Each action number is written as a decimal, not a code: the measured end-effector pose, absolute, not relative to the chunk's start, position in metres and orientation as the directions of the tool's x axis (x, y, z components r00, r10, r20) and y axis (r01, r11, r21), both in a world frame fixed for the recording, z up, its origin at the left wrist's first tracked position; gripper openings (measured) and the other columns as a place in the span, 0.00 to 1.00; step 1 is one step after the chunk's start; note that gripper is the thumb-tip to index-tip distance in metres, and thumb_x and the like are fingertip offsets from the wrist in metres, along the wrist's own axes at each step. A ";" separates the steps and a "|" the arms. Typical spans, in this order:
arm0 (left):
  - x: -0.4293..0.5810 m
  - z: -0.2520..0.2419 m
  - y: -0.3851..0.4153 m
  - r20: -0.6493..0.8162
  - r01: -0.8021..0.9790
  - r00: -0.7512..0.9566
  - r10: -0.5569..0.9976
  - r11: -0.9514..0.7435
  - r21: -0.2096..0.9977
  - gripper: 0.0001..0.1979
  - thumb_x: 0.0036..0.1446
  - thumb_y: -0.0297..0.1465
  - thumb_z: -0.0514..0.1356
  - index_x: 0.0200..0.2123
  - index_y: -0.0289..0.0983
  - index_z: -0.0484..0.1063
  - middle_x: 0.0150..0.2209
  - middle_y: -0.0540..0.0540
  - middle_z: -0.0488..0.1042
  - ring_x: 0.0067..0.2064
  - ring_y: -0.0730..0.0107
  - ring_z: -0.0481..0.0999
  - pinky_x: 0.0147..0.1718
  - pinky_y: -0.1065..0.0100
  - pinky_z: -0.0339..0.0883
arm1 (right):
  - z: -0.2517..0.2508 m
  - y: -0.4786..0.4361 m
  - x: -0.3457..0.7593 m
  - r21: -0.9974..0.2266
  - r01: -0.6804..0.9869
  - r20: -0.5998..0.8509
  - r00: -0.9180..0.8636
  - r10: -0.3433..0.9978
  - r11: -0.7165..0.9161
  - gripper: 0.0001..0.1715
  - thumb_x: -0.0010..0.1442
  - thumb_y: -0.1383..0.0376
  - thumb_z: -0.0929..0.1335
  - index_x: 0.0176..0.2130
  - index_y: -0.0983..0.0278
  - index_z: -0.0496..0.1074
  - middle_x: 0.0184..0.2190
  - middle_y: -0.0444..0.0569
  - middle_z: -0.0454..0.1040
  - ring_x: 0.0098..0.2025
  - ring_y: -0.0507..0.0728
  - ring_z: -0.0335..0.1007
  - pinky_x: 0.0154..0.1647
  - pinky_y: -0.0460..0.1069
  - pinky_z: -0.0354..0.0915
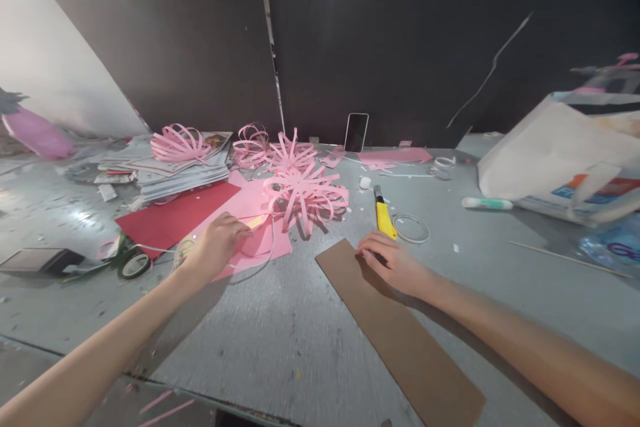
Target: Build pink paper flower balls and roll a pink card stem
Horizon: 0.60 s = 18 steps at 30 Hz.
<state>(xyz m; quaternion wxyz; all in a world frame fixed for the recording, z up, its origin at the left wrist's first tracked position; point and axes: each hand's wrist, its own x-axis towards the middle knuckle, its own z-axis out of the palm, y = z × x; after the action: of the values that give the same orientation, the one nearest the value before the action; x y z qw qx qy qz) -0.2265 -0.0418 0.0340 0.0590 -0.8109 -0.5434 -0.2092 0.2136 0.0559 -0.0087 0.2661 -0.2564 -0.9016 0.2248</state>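
My left hand (pixel 220 240) is closed around a small pale-yellow piece (pixel 257 221) that sticks out past the fingertips above the pink paper (pixel 270 245). A thin white cord (pixel 273 243) loops beside that hand; where it joins is hidden. My right hand (pixel 387 259) lies at the far end of a brown cardboard strip (pixel 405 333), fingers curled and pressed on its edge. Just beyond sits a yellow utility knife (pixel 383 215) beside a coil of clear wire (pixel 411 228). Pink paper-strip balls (pixel 303 187) stand past the pink paper.
Red paper (pixel 185 210), a stack of papers (pixel 185 173) and a roll of dark tape (pixel 134 265) are on the left. A phone (pixel 357 132) leans on the dark back panel. To the right are a capped marker (pixel 487 203), a thin stick (pixel 565 257) and a white bag (pixel 555 140).
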 end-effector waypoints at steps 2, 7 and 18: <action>-0.225 0.040 -0.041 0.404 0.911 0.309 0.861 -0.390 0.136 0.16 0.68 0.27 0.56 0.34 0.41 0.83 0.36 0.45 0.86 0.39 0.60 0.81 0.42 0.60 0.75 | -0.009 0.056 0.214 -0.543 0.345 0.361 -0.728 0.583 0.766 0.16 0.78 0.61 0.61 0.44 0.57 0.77 0.43 0.52 0.80 0.48 0.61 0.76 0.51 0.59 0.73; -0.219 0.059 -0.041 0.483 0.973 0.052 0.874 -0.154 0.173 0.17 0.70 0.38 0.58 0.29 0.42 0.80 0.33 0.44 0.84 0.38 0.59 0.81 0.37 0.61 0.72 | -0.008 0.055 0.214 -0.537 0.346 0.356 -0.734 0.578 0.769 0.16 0.79 0.60 0.61 0.44 0.57 0.77 0.43 0.52 0.80 0.48 0.61 0.76 0.52 0.59 0.73; -0.210 0.151 -0.047 0.579 0.920 -0.391 0.716 0.307 0.242 0.17 0.72 0.43 0.55 0.31 0.43 0.57 0.24 0.54 0.59 0.25 0.67 0.62 0.33 0.63 0.57 | -0.011 0.057 0.213 -0.534 0.339 0.380 -0.722 0.578 0.774 0.15 0.78 0.62 0.62 0.43 0.57 0.77 0.42 0.52 0.80 0.47 0.61 0.76 0.51 0.59 0.73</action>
<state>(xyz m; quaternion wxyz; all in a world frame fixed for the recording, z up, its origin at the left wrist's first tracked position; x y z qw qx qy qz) -0.2101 -0.0474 0.1512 0.1852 -0.5196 -0.7870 -0.2762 0.2132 0.0566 -0.0107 0.2726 -0.2544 -0.9016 0.2192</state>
